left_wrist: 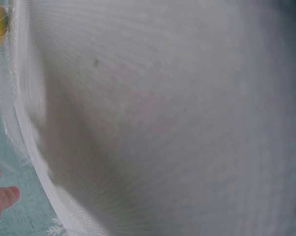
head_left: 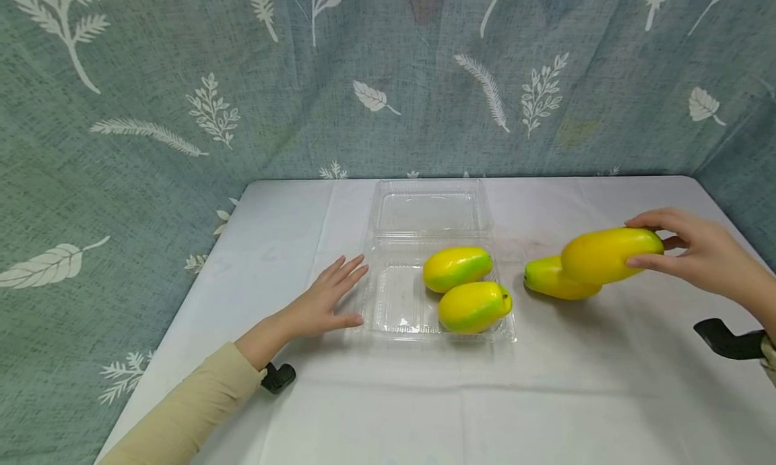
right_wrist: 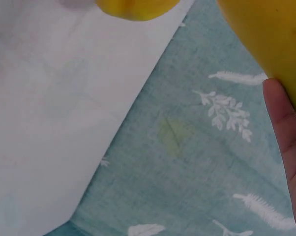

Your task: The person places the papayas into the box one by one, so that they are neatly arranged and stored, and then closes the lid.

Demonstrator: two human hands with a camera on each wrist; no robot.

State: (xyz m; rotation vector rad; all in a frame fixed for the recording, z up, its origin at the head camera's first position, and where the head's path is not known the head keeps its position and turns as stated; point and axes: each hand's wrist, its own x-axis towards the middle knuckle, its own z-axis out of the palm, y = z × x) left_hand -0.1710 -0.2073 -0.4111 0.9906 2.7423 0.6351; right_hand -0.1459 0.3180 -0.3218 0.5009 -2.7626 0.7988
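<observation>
My right hand (head_left: 697, 249) grips a yellow papaya (head_left: 606, 255) by its green end, with thumb and fingers on either side of it. The right wrist view has this papaya (right_wrist: 271, 34) at its right edge. In the head view it overlaps another papaya (head_left: 558, 280) that lies on the table. Two more papayas, one behind (head_left: 456, 268) and one in front (head_left: 473, 308), lie in the right half of a clear plastic clamshell box (head_left: 394, 303). Beside the box's left edge, my left hand (head_left: 321, 303) has its fingers spread and holds nothing.
The box's clear lid (head_left: 430, 212) lies folded back toward the table's far edge. A white cloth (head_left: 388, 411) covers the table. Green leaf-patterned fabric (head_left: 388, 67) hangs behind and at both sides. Each wrist wears a black mount, such as the right one (head_left: 727, 340).
</observation>
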